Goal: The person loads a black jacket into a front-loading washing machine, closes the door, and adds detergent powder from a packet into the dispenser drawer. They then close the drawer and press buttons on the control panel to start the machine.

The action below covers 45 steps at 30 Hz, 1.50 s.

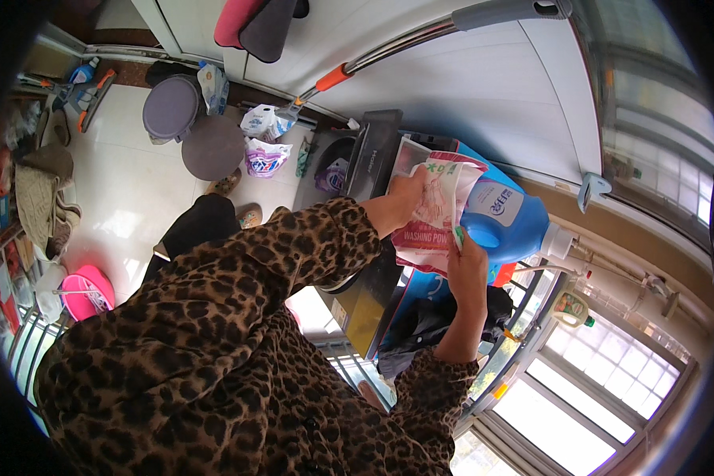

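Note:
A red and white plastic bag of washing powder [425, 235] is held between my hands, above a dark washing machine [372, 157]. My left hand [407, 193] grips the bag's upper left part, its fingertips partly hidden. The fingers of my right hand [469, 256] pinch the bag's right edge, where a small green and white piece [458, 235] shows. Whether that piece belongs to the bag, I cannot tell. Just beyond the bag, a large blue detergent bottle [500, 214] lies on its side with its white cap to the right.
A long-handled mop [387, 50] leans against the white panel. Dark cloth [419, 333] hangs near my right forearm. On the floor are a round lidded bin [171, 107], a brown round stool [213, 147], detergent bags [266, 157] and a pink basin [88, 293]. A window [577, 410] is at lower right.

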Each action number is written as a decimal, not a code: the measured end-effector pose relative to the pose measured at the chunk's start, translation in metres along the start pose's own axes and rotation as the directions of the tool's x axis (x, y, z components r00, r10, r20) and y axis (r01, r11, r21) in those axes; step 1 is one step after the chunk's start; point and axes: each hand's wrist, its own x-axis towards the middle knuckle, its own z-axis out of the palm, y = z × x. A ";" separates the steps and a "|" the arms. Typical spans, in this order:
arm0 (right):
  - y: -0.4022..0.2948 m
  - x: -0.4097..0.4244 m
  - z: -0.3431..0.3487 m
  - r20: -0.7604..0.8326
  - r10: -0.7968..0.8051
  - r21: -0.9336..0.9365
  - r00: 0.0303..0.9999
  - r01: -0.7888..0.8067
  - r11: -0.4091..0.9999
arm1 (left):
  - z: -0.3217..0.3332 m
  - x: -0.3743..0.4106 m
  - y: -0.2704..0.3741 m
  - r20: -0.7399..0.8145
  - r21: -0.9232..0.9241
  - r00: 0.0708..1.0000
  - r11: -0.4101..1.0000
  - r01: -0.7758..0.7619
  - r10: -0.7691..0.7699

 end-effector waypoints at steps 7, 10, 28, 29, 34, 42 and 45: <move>-0.005 0.009 0.005 0.039 0.068 0.004 0.997 -0.068 0.998 | -0.009 -0.031 0.000 0.100 0.079 0.994 0.996 0.031 -0.039; -0.012 0.010 0.004 0.058 0.129 0.037 0.990 -0.132 0.991 | -0.008 -0.025 -0.004 0.175 0.006 0.982 0.998 0.068 -0.068; -0.004 0.011 -0.001 0.063 0.108 -0.002 0.992 -0.108 0.994 | -0.011 -0.011 -0.009 -0.049 -0.041 0.981 0.982 0.186 -0.188; -0.005 0.013 -0.001 0.052 0.091 0.010 0.994 -0.092 0.996 | -0.014 -0.002 -0.012 -0.012 -0.143 0.981 0.971 0.190 -0.194; -0.001 0.014 0.001 0.077 0.094 0.041 0.993 -0.097 0.994 | -0.012 -0.013 -0.004 -0.130 -0.070 0.965 0.973 0.222 -0.229; -0.008 0.018 -0.002 0.094 0.048 0.009 0.994 -0.049 0.999 | -0.018 0.021 -0.025 -0.101 -0.043 0.984 0.988 0.145 -0.149; -0.011 0.022 -0.002 0.118 0.030 -0.032 0.993 -0.027 0.999 | -0.024 0.042 -0.030 0.028 -0.133 0.977 0.968 0.214 -0.212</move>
